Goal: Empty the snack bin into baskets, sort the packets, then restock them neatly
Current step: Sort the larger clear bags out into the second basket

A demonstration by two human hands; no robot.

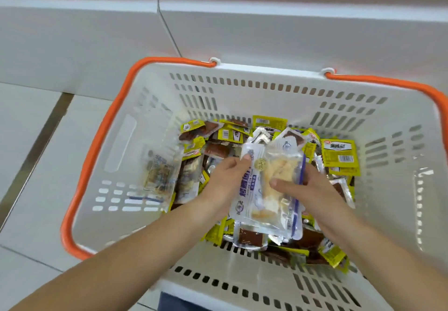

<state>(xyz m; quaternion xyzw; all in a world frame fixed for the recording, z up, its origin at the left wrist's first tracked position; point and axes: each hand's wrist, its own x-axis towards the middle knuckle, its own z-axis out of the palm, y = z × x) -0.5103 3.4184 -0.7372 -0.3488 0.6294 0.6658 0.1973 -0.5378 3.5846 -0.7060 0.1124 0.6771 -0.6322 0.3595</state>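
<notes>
One white basket (242, 97) with slotted walls and two orange handles (97, 146) sits on a pale tiled floor (36, 141), seen from above. Its far wall stands against a white shelf base (266, 32).

Two bare hands reach into the basket from the near side. Between them, above the middle of the basket, they hold a small stack of clear packets (271, 189) with blue print and a pale yellow snack inside; the top one is plain to see, and at least one more lies under it, though the exact number cannot be told. The left hand (225, 179) grips the stack's left edge, thumb pressed on its upper left corner and fingers curled beneath. The right hand (308, 189) grips the right side, thumb lying across the front of the top packet and fingers wrapped behind its right edge.

The basket floor is covered with a loose heap of packets, too many and too overlapped to count. Most are yellow packets (339, 153) with brown contents, spread along the far wall, the right wall and the near wall. About two further clear packets (161, 177) lie against the left wall, blurred.

A strip of dark blue cloth (174, 302) shows just below the basket's near wall.
</notes>
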